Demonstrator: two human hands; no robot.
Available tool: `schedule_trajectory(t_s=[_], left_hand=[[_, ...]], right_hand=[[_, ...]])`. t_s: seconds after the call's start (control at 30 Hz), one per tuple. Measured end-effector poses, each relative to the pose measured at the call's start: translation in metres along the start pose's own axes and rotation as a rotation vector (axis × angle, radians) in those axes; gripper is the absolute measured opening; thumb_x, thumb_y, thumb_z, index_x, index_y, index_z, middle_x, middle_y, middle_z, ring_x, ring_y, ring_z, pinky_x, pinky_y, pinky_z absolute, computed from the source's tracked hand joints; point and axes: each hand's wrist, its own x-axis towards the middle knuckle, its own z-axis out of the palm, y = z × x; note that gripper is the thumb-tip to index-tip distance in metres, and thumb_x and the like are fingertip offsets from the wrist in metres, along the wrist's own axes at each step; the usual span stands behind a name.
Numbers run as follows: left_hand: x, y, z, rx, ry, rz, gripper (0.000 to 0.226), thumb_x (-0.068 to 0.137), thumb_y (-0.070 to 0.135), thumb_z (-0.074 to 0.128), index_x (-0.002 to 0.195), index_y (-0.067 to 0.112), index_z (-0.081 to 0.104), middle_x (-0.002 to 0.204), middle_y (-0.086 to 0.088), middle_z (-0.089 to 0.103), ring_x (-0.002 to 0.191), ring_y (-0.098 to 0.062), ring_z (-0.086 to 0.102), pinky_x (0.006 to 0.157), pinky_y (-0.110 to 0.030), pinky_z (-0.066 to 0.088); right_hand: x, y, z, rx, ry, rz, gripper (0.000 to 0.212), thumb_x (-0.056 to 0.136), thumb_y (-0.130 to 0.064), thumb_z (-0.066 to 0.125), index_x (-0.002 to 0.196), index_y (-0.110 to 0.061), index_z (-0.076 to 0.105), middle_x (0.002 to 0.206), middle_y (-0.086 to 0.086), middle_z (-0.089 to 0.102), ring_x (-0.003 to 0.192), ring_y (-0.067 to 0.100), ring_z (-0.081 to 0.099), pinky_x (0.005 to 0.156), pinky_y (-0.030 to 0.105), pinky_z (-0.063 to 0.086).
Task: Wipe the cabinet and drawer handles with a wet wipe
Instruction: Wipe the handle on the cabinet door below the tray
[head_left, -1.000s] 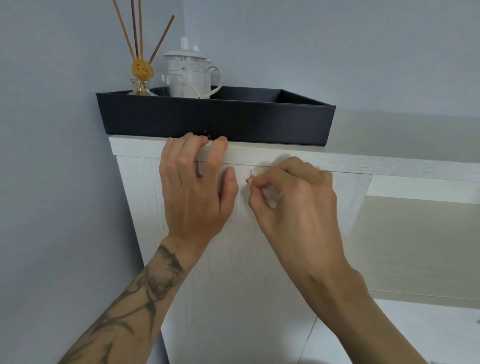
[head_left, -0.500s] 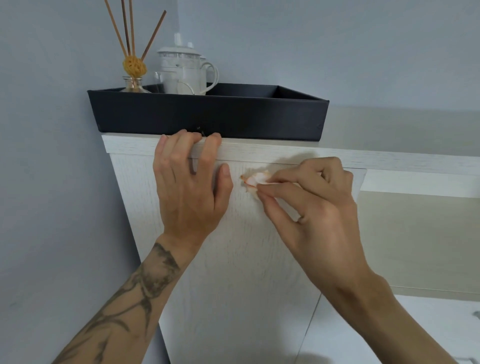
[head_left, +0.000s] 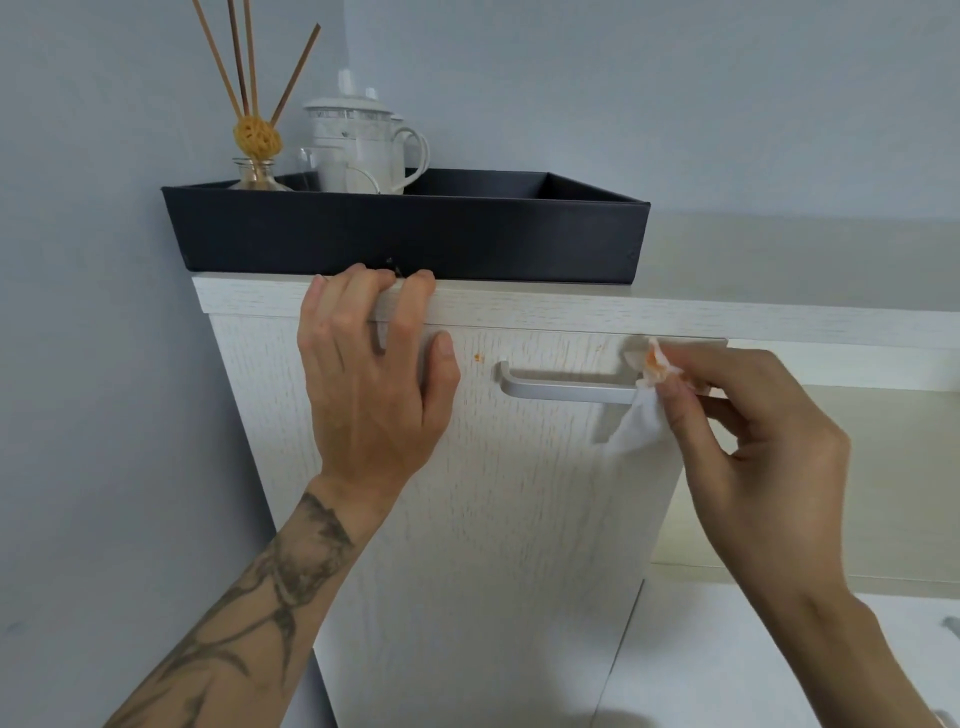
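Note:
A white wood-grain cabinet door (head_left: 493, 519) stands ajar, with a silver bar handle (head_left: 566, 387) near its top. My right hand (head_left: 753, 457) pinches a white wet wipe (head_left: 641, 421), stained orange at its top, against the handle's right end. My left hand (head_left: 369, 384) rests on the door's upper left, its fingers curled over the cabinet's top edge and its thumb flat on the door. A small orange spot (head_left: 478, 357) sits on the door left of the handle.
A black tray (head_left: 415, 236) sits on the cabinet top, holding a reed diffuser (head_left: 254, 140) and a white lidded mug (head_left: 363, 150). Grey wall lies to the left and behind. Inside the cabinet, a pale shelf (head_left: 857, 493) shows at right.
My right hand has slid the wipe rightward along the handle, from beside my left thumb to the handle's right end, uncovering the bar. The left hand has stayed in place.

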Motion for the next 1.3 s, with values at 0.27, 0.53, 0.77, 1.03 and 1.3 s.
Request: schedule_trajectory(t_s=[0.27, 0.53, 0.77, 1.03, 1.3], left_hand=[[-0.001, 0.000, 0.001, -0.002, 0.002, 0.000, 0.038, 0.111, 0.035, 0.039, 0.143, 0.014, 0.046, 0.141, -0.013, 0.039, 0.134, -0.035, 0.042, 0.127, -0.045, 0.023], [-0.001, 0.001, 0.001, -0.008, 0.003, -0.010, 0.038, 0.111, 0.035, 0.039, 0.142, 0.015, 0.046, 0.141, -0.012, 0.039, 0.135, -0.033, 0.041, 0.126, -0.046, 0.024], [-0.002, -0.002, 0.002, -0.007, 0.009, 0.006, 0.038, 0.110, 0.033, 0.044, 0.143, 0.015, 0.046, 0.142, -0.013, 0.040, 0.135, -0.034, 0.042, 0.125, -0.047, 0.027], [-0.002, -0.004, 0.004, -0.079, 0.041, 0.007, 0.031, 0.111, 0.022, 0.045, 0.142, 0.015, 0.049, 0.142, -0.012, 0.041, 0.135, -0.032, 0.044, 0.121, -0.052, 0.036], [-0.002, -0.001, -0.001, -0.107, 0.023, -0.003, 0.035, 0.108, 0.015, 0.040, 0.142, 0.014, 0.049, 0.141, -0.012, 0.041, 0.136, -0.032, 0.043, 0.122, -0.054, 0.035]], right_hand=[[-0.012, -0.008, 0.005, -0.126, 0.084, -0.163, 0.015, 0.099, -0.005, 0.074, 0.111, -0.009, 0.081, 0.102, 0.010, 0.072, 0.090, 0.011, 0.064, 0.078, 0.013, 0.048], [0.001, -0.036, 0.032, -0.143, -0.045, -0.327, 0.017, 0.096, -0.002, 0.076, 0.109, -0.011, 0.083, 0.102, 0.004, 0.074, 0.098, 0.023, 0.066, 0.090, 0.014, 0.044], [0.022, -0.063, 0.062, -0.041, -0.185, -0.256, 0.013, 0.096, -0.005, 0.076, 0.105, -0.012, 0.081, 0.100, 0.003, 0.075, 0.098, 0.022, 0.066, 0.085, 0.025, 0.049], [0.012, -0.081, 0.081, -0.214, -0.282, -0.311, 0.013, 0.090, 0.003, 0.060, 0.089, -0.008, 0.067, 0.082, 0.005, 0.068, 0.088, 0.025, 0.059, 0.062, 0.042, 0.054], [-0.009, -0.049, 0.056, -0.136, -0.048, -0.346, 0.014, 0.095, 0.005, 0.073, 0.105, -0.003, 0.080, 0.099, 0.007, 0.074, 0.099, 0.022, 0.061, 0.086, 0.020, 0.045]])
